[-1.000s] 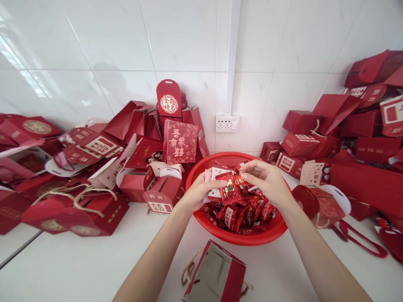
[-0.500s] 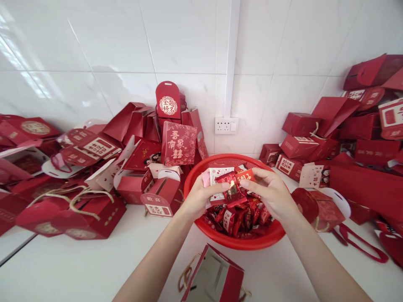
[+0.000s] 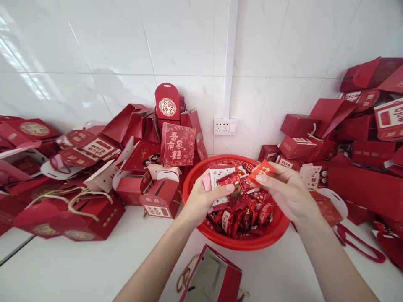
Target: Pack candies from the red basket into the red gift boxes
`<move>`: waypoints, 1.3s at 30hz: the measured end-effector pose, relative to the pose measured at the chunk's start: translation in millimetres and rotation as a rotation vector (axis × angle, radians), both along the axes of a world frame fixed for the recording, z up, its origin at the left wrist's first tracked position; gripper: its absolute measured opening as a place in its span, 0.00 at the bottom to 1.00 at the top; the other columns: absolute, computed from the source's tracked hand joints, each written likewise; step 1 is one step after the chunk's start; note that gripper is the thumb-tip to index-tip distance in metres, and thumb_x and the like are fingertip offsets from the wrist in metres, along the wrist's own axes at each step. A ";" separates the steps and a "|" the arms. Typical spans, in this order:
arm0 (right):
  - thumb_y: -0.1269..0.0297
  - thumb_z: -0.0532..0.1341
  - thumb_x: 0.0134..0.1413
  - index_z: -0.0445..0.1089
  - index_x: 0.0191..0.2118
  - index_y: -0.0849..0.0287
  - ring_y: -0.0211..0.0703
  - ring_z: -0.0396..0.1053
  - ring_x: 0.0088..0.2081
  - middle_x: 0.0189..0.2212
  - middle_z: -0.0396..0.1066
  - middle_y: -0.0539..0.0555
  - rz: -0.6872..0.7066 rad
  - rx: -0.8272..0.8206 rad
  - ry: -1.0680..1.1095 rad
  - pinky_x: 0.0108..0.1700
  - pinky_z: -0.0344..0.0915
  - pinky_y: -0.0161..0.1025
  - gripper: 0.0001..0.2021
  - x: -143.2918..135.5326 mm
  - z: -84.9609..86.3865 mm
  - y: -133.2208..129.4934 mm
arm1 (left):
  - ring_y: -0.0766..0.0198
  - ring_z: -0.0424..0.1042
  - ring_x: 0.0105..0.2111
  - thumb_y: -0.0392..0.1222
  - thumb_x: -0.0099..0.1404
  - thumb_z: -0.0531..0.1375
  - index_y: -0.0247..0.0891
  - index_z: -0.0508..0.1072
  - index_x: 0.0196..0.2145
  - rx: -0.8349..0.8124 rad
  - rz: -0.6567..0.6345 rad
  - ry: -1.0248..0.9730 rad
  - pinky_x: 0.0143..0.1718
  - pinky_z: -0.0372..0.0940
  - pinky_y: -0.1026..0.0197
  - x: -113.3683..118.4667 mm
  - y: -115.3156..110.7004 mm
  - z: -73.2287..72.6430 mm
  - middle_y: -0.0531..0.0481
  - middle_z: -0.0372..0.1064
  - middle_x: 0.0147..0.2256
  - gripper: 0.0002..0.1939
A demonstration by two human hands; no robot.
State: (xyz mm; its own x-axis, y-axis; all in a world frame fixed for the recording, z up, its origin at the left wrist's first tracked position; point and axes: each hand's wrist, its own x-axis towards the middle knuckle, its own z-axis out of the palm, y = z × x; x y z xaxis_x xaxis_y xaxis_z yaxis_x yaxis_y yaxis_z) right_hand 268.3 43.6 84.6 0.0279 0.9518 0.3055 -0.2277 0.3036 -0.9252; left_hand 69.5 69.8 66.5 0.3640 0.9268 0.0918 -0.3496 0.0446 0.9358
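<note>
Over a red plastic basket [image 3: 201, 228] of wrapped candies [image 3: 247, 220], my left hand [image 3: 201, 195] is closed on a few packets. Among them are a white packet with red hearts [image 3: 220, 176] and a shiny dark-red wrapped candy [image 3: 236, 193], with a bit of pink under the fingers. My right hand [image 3: 288, 188] pinches an orange-red candy packet [image 3: 262, 170] between thumb and fingers, above the basket's right side. Below the basket, close to me, stands an open red gift box [image 3: 231, 279] with rope handles; its visible inside is pale.
Many red gift boxes [image 3: 86, 214] are heaped on the left of the white table [image 3: 138, 251]. Another pile of red boxes [image 3: 362, 184] fills the right side. Behind is a tiled wall with a socket [image 3: 224, 126]. A red ribbon loop [image 3: 362, 247] lies at right.
My right hand has moved right, away from my left, carrying the orange-red packet apart from the other packets. My left hand has stayed nearly in place with its packets.
</note>
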 end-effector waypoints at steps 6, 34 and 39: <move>0.58 0.75 0.49 0.80 0.35 0.55 0.37 0.74 0.32 0.31 0.78 0.51 0.109 -0.035 -0.095 0.36 0.72 0.33 0.10 5.9 3.3 -1.8 | 0.51 0.80 0.45 0.42 0.57 0.73 0.34 0.77 0.47 0.101 -0.087 -0.028 0.49 0.74 0.53 0.4 1.4 0.0 0.42 0.80 0.45 0.21; 0.58 0.76 0.46 0.72 0.40 0.58 0.37 0.73 0.23 0.25 0.75 0.47 0.144 -0.122 -0.311 0.23 0.70 0.31 0.19 0.2 11.9 -16.0 | 0.53 0.80 0.41 0.44 0.53 0.75 0.35 0.75 0.47 0.099 -0.082 -0.001 0.43 0.74 0.55 8.2 -7.4 -0.9 0.42 0.80 0.44 0.26; 0.58 0.73 0.52 0.73 0.44 0.59 0.38 0.74 0.24 0.25 0.77 0.50 0.198 -0.119 -0.329 0.25 0.72 0.33 0.17 8.6 13.3 -14.4 | 0.56 0.79 0.36 0.43 0.53 0.74 0.39 0.75 0.48 0.005 -0.021 0.047 0.37 0.74 0.58 2.8 -10.7 4.9 0.47 0.79 0.41 0.25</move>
